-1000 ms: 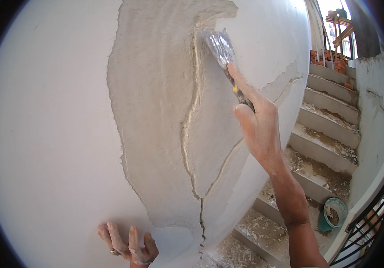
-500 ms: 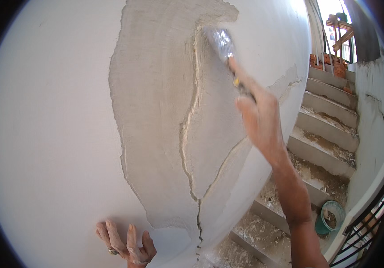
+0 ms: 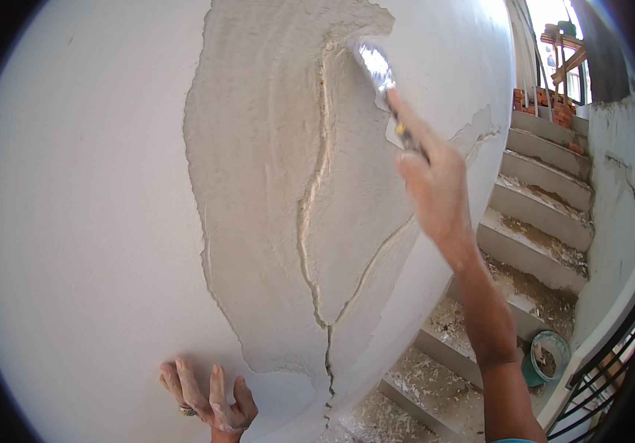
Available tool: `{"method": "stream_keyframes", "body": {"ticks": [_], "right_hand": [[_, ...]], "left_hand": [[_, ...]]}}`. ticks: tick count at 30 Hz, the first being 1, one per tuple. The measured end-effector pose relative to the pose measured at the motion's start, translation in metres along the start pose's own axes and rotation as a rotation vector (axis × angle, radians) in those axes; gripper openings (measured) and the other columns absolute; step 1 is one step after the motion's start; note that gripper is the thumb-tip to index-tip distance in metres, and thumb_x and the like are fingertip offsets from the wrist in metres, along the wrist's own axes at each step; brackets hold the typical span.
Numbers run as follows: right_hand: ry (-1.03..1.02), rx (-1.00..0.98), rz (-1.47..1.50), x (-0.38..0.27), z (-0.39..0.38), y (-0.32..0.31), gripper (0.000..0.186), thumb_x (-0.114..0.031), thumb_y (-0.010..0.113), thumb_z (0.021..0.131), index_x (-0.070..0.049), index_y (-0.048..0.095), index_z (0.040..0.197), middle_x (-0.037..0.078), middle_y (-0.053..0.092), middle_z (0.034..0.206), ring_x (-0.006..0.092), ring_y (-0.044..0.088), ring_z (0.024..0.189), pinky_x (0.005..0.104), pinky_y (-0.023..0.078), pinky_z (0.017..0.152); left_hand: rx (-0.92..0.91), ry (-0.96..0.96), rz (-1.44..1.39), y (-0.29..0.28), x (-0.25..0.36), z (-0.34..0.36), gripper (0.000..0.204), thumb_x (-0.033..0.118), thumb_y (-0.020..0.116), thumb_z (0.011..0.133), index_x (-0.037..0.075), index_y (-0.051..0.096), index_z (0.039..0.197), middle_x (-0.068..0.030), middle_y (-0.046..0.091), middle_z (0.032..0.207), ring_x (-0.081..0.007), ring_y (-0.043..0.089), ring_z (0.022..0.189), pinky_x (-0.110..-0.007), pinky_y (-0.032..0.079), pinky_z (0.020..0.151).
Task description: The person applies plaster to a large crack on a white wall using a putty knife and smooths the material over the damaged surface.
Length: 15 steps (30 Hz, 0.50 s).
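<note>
My right hand [image 3: 439, 184] is closed round the handle of a putty knife [image 3: 375, 66], index finger stretched along it. The knife's shiny metal blade lies against the wall, at the upper right edge of a bare grey patch [image 3: 258, 162] where the white paint is gone. A widened, pale crack [image 3: 323, 140] runs down this patch and meets a second branch [image 3: 373, 273] from the right; below their junction it goes on as a thin dark line. My left hand [image 3: 210, 399], with a ring on one finger, rests on the white wall [image 3: 96, 221] at the lower left, fingers spread.
Concrete stairs [image 3: 543, 192] littered with paint flakes climb along the right side. A green bucket [image 3: 546, 358] with something inside stands on a step beside the black railing [image 3: 613, 362]. Stacked bricks [image 3: 561, 114] and a wooden frame [image 3: 568, 55] are at the top.
My right hand and the putty knife have shifted slightly to the right, off the top of the crack. My left hand has stayed in place on the wall.
</note>
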State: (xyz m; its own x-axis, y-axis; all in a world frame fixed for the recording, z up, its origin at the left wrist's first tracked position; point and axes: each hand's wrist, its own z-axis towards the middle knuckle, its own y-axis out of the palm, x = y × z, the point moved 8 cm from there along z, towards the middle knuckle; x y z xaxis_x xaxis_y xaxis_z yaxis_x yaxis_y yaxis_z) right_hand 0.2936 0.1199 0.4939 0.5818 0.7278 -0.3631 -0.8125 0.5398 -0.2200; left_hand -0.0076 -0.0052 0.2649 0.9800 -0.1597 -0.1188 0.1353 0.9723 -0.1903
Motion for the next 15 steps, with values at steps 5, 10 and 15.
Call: {"method": "stream_keyframes", "body": {"ticks": [5, 10, 15], "right_hand": [[-0.213, 0.011, -0.034, -0.012, -0.04, 0.012, 0.064, 0.005, 0.048, 0.086, -0.005, 0.054, 0.149, 0.024, 0.073, 0.112, 0.0142, 0.067, 0.085, 0.0278, 0.054, 0.084], [0.056, -0.127, -0.013, -0.015, -0.018, 0.011, 0.064, 0.007, 0.047, 0.085, 0.0, 0.052, 0.148, 0.026, 0.068, 0.126, 0.0194, 0.069, 0.098, 0.0311, 0.052, 0.091], [-0.127, -0.041, -0.022, -0.011, -0.03, 0.011, 0.063, 0.006, 0.046, 0.085, 0.002, 0.051, 0.148, 0.024, 0.07, 0.122, 0.0197, 0.068, 0.096, 0.0312, 0.052, 0.09]], "left_hand": [[0.018, 0.009, -0.007, 0.002, 0.001, 0.002, 0.036, 0.023, 0.053, 0.102, 0.007, 0.053, 0.135, -0.0311, 0.039, 0.153, -0.0502, 0.025, 0.15, -0.069, 0.026, 0.117], [0.009, -0.003, 0.002, 0.001, 0.001, 0.001, 0.035, 0.023, 0.053, 0.102, 0.006, 0.054, 0.133, -0.0311, 0.04, 0.153, -0.0508, 0.025, 0.15, -0.069, 0.026, 0.117], [0.014, 0.008, -0.012, 0.002, 0.002, 0.0, 0.04, 0.024, 0.052, 0.104, 0.005, 0.051, 0.139, -0.0323, 0.036, 0.155, -0.0554, 0.029, 0.146, -0.071, 0.026, 0.116]]}}
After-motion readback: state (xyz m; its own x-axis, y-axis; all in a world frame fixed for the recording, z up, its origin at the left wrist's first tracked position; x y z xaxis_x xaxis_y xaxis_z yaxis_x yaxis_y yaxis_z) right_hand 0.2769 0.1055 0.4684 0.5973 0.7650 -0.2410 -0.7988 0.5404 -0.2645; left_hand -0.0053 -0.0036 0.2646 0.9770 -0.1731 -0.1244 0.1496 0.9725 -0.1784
